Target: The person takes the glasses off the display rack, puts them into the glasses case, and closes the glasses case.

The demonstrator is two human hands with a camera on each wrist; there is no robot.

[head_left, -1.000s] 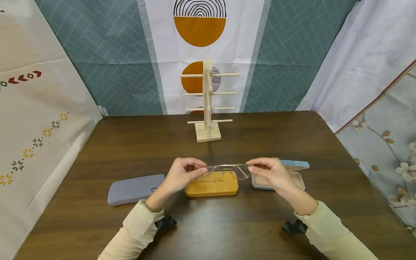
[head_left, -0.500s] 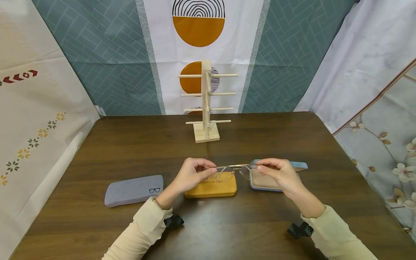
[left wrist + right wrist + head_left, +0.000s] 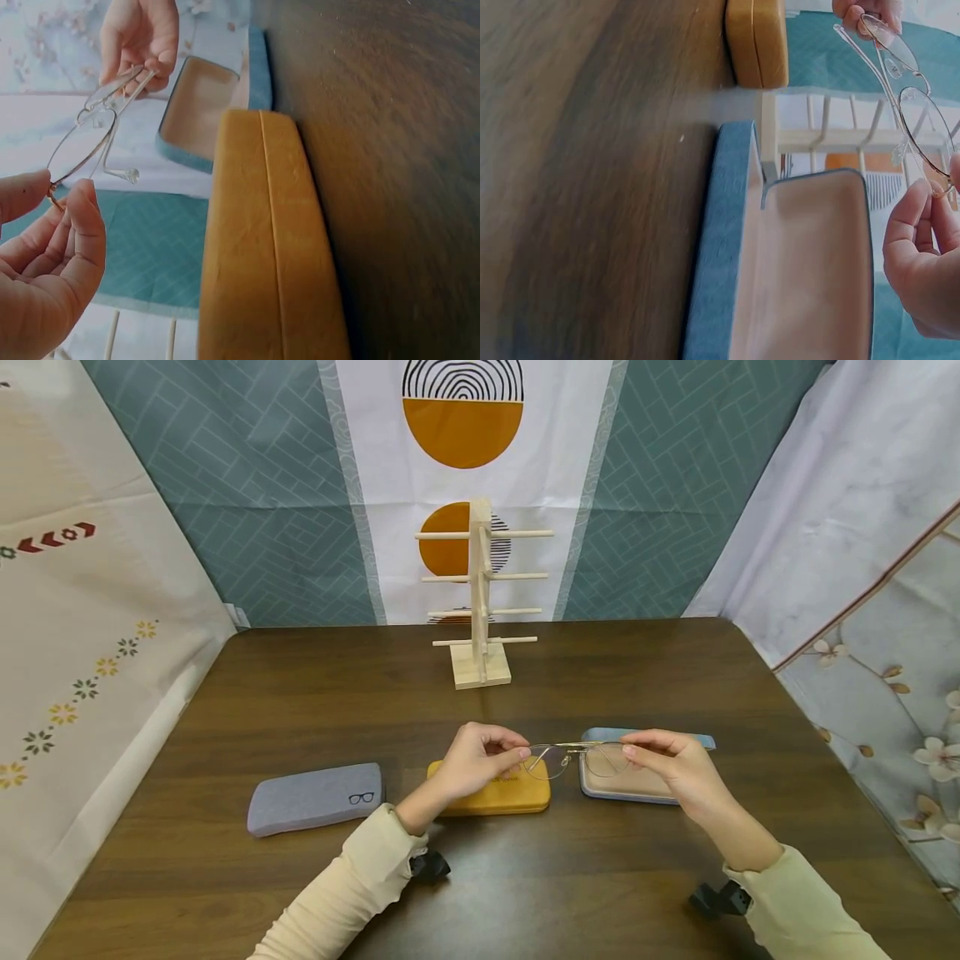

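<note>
A pair of thin metal-rimmed eyeglasses (image 3: 574, 749) is held in the air between both hands, temples folded behind the lenses. My left hand (image 3: 480, 762) pinches one end of the frame between thumb and fingers, above the yellow glasses case (image 3: 498, 793). At the other end, my right hand (image 3: 681, 770) pinches the frame near the hinge, in front of the opened blue glasses case (image 3: 626, 787). In the left wrist view the folded temple with its clear tip shows behind the eyeglasses (image 3: 81, 150). The blue case's beige lining (image 3: 817, 255) is bare in the right wrist view.
A closed grey-blue glasses case (image 3: 315, 799) with a small glasses print lies at the left. Behind the hands, a wooden display rack (image 3: 480, 602) with several pegs stands at the back of the dark wooden table (image 3: 360, 693). Patterned cloths hang around the table.
Both hands have carried the eyeglasses to the right, from above the yellow case to partly over the opened blue case. Their pinching holds look the same, and the cases stay put.
</note>
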